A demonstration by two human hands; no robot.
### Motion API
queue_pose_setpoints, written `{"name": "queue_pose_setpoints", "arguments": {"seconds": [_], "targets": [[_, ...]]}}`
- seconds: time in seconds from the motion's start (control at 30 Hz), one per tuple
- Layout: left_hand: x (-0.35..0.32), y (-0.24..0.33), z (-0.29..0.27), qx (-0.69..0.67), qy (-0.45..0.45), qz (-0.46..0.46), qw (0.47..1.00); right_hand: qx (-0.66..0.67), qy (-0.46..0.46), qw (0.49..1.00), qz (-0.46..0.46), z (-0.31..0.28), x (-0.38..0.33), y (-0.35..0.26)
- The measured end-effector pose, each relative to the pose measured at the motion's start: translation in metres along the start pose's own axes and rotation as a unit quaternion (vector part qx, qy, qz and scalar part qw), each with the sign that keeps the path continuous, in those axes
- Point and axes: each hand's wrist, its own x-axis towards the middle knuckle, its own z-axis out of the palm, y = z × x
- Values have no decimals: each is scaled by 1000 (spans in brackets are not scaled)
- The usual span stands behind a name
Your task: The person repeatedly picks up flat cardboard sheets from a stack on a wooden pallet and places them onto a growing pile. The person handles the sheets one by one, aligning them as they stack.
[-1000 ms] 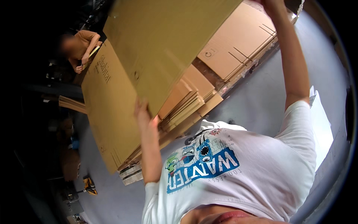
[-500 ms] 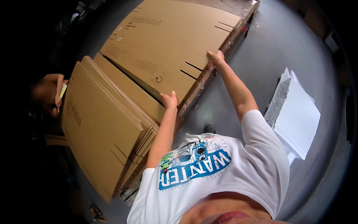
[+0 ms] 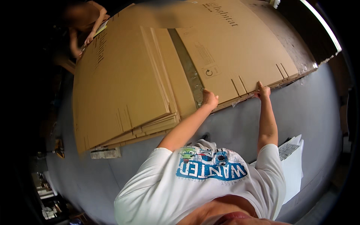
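Since the earlier frame the big flat brown cardboard sheet [image 3: 240, 48] has come down flat onto the right-hand stack, both arms lower now. Left hand [image 3: 209, 99] fingers curl on its near edge, right hand [image 3: 263, 91] fingers together, prob. pinching that edge. Tall stack of flattened brown cartons [image 3: 123, 82] just left; grey floor [image 3: 318, 123] underneath.

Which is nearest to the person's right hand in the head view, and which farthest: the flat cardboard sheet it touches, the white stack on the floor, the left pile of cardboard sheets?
From the right hand:
1. Flat cardboard sheet: touched at its near edge.
2. White stack: on the floor, lower right.
3. Left pile of cardboard sheets: far left.
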Motion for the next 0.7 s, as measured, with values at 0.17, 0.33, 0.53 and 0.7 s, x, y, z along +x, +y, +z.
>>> {"name": "queue_pose_setpoints", "arguments": {"seconds": [0.17, 0.33, 0.53, 0.7], "targets": [[-54, 1, -27, -32, 19, 205, 978, -160, 76, 984, -23, 11, -5, 5], [-180, 17, -232, -210, -317, 417, 826, -137, 141, 942, -274, 24, -63, -8], [-229, -160, -414, -310, 177, 226, 906, -51, -130, 937, -320, 130, -306, -56], [-281, -365, -554, 300, 513, -87, 800, -242, -139, 818, -504, 205, -433, -69]]}}
